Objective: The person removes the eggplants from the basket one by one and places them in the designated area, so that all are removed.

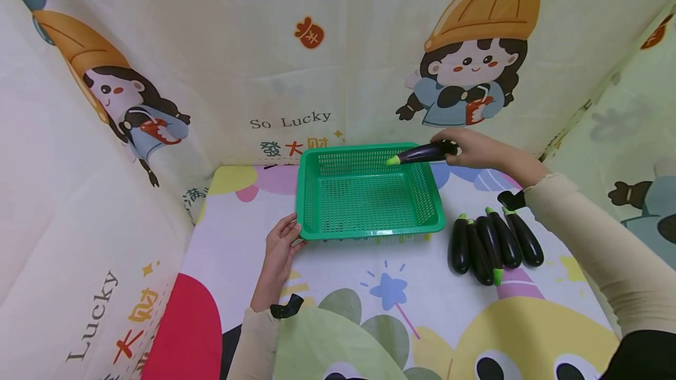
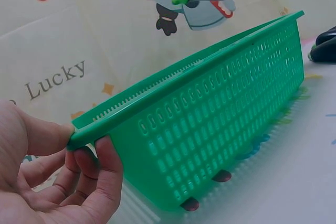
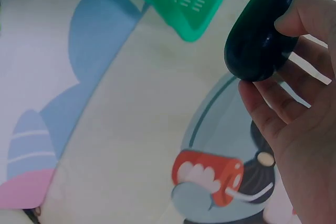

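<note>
A green plastic basket (image 1: 369,232) with slotted walls stands on the table, nothing lying in it. My left hand (image 1: 280,245) pinches its near left corner, thumb over the rim (image 2: 100,132) and fingers beneath, as the left wrist view shows. Above the basket's far right side my right hand (image 1: 472,148) holds an eggplant (image 1: 422,153) by its thick dark end. The green stem end points left, over the basket. In the right wrist view, thumb and fingers (image 3: 299,72) close around that eggplant from both sides.
Several more eggplants (image 1: 491,245) lie side by side on the table, right of the basket. A patterned cloth (image 1: 348,321) covers the table. Printed cloth walls (image 1: 369,75) rise behind and on both sides, the back one close behind the basket.
</note>
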`<state>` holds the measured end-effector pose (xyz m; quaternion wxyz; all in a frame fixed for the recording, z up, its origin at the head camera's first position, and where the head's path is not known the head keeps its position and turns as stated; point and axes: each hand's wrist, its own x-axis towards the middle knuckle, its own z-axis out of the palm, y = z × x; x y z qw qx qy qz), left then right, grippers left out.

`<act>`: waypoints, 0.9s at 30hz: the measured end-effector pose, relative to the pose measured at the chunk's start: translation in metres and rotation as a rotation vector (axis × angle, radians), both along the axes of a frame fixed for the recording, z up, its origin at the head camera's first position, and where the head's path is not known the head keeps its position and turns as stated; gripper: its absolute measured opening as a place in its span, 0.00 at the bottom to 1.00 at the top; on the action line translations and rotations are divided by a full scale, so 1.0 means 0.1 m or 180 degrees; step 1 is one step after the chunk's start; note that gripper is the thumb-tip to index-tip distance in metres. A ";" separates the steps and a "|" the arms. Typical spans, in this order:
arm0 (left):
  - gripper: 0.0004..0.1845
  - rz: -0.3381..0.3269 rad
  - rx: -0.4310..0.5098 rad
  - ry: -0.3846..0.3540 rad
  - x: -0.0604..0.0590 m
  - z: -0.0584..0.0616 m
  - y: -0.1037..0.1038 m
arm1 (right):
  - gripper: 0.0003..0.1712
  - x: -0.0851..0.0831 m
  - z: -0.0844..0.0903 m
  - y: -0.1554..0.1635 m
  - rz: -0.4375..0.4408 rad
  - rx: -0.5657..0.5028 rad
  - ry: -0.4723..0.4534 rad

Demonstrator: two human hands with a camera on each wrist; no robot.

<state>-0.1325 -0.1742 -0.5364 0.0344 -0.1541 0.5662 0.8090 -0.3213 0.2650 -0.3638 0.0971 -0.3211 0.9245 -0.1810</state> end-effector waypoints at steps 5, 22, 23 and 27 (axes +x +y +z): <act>0.24 -0.0006 -0.0012 0.0020 0.01 0.01 0.01 | 0.25 0.01 -0.03 0.21 -0.0197 0.0002 -0.0083; 0.24 -0.0005 -0.0054 0.0033 0.00 -0.02 0.01 | 0.28 0.08 -0.36 0.91 -0.0701 0.0154 -0.0419; 0.24 -0.0005 -0.0056 0.0032 0.00 -0.02 0.01 | 0.28 0.09 -0.39 0.94 -0.0712 0.0150 -0.0422; 0.24 -0.0002 -0.0040 0.0035 0.00 -0.01 0.01 | 0.27 0.11 -0.51 1.02 -0.0696 0.0133 -0.0376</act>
